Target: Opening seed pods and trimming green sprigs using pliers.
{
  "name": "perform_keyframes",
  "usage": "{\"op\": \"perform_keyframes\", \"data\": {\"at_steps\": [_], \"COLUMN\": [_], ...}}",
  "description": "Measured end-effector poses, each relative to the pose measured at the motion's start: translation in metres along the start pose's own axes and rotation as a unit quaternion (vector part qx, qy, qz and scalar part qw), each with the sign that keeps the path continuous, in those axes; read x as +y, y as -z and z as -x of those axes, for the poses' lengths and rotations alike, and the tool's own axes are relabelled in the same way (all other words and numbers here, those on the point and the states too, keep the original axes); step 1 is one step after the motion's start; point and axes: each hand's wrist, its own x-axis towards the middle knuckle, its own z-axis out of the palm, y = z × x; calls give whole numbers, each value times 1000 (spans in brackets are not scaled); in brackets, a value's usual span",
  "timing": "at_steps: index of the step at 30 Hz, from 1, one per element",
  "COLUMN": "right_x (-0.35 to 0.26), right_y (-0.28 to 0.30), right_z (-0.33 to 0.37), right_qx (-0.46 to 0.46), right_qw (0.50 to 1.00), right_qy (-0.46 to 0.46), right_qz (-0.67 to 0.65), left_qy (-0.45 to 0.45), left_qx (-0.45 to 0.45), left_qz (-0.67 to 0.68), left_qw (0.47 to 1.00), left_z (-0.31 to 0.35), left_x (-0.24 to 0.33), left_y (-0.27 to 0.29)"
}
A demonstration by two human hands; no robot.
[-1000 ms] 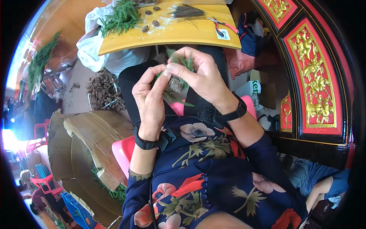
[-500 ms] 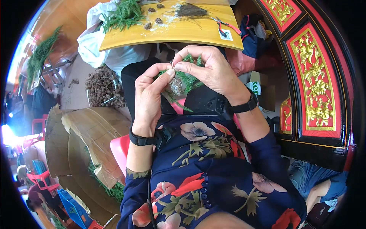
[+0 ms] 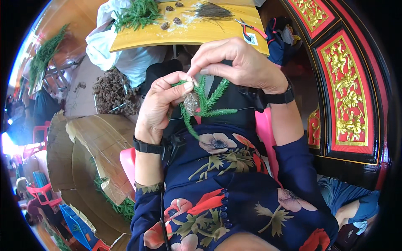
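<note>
Over my lap, my left hand is closed in a pinch on the top end of a green artificial pine sprig. A brown pine cone with whitish flecks hangs among its needles, just below those fingertips. My right hand arches above the sprig, thumb and forefinger brought together right beside the left fingertips. Whatever thin piece lies in that right pinch is too small and covered to make out. Green fronds fan out below and to the right of the cone.
Ahead stands a yellow table with green sprigs, several pine cones, thin dark wires and red-handled pliers. Brown cones are heaped at left, near a torn cardboard box. Another person's arm shows lower right.
My right hand has shifted up and to the right, its wrist swinging outward. My left wrist has moved slightly left. The sprig and cone now show more fully below the hands.
</note>
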Motion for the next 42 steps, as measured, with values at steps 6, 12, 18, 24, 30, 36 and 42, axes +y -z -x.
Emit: {"op": "perform_keyframes", "data": {"at_steps": [6,12,18,24,30,36,42], "right_x": [4,2,4,19,61,160,183], "right_y": [1,4,-7,-19,16,89,109], "right_z": [-1,-6,-2,2,7,54,63], "right_qx": [-20,-45,-27,-1,122,180,72], "right_qw": [999,999,972,937,930,709,743], "right_qy": [-28,-7,-111,-253,-321,-470,-581], "right_qz": [-15,4,207,242,129,494,323], "left_qy": [3,24,-50,-181,-212,-223,-219], "left_qx": [-16,-5,73,202,230,252,264], "left_qz": [21,27,-124,-395,-371,-354,-321], "left_qw": [1000,999,988,878,874,873,883], "left_z": [-1,-3,-10,-12,-12,-19,-18], "left_x": [-1,-3,-13,-24,-26,-28,-30], "left_y": [2,6,-3,-14,-10,-5,-5]}}
